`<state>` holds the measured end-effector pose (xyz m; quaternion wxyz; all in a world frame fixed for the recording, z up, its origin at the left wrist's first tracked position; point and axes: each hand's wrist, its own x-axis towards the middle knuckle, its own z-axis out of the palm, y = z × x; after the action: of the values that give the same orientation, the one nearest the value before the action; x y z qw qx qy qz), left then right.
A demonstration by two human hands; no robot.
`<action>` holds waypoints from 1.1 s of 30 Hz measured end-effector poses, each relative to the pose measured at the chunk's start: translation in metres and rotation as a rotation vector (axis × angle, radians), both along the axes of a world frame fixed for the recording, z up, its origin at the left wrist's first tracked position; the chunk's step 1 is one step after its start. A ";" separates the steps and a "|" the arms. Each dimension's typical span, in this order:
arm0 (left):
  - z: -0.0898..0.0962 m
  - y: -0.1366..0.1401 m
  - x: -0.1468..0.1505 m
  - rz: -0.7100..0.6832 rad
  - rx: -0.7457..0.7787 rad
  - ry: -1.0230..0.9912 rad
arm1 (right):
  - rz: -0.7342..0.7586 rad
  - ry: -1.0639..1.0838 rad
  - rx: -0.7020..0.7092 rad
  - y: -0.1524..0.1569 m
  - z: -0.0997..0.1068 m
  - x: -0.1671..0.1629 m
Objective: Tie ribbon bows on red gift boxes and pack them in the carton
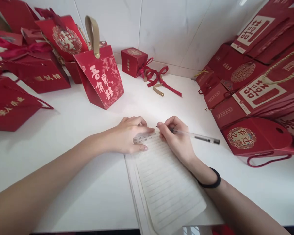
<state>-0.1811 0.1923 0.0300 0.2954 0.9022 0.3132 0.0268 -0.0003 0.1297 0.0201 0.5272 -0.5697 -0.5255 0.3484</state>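
A lined notebook (171, 182) lies on the white table, with handwritten characters along its top lines. Across its upper left edge rests my left hand (132, 135), palm down, with the index finger stretched over the page and the thumb apart from it. My right hand (176, 138), with a black band at the wrist, is closed round a clear pen (198, 135) with a dark refill. The pen's tip is at the top of the page, close to my left index fingertip. Part of the writing is hidden under my fingers.
A red gift box (101, 76) with a tan loop handle stands beyond my left hand. A small red box (134, 62) and a red ribbon bow (159, 75) lie by the tiled wall. Red boxes crowd the left, and more red boxes (242, 138) are stacked at right.
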 end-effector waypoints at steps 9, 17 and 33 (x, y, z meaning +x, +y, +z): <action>0.002 -0.003 0.002 0.018 -0.022 0.026 | -0.074 -0.142 -0.005 -0.003 -0.004 -0.003; 0.003 -0.006 0.002 0.033 -0.033 0.013 | -0.036 -0.246 -0.041 -0.003 -0.007 -0.002; 0.001 -0.007 0.003 0.043 -0.023 -0.010 | -0.042 -0.278 -0.012 -0.003 -0.004 -0.004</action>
<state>-0.1777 0.1857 0.0307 0.3067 0.8915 0.3315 0.0342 -0.0038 0.1266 0.0165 0.4530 -0.6266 -0.5793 0.2580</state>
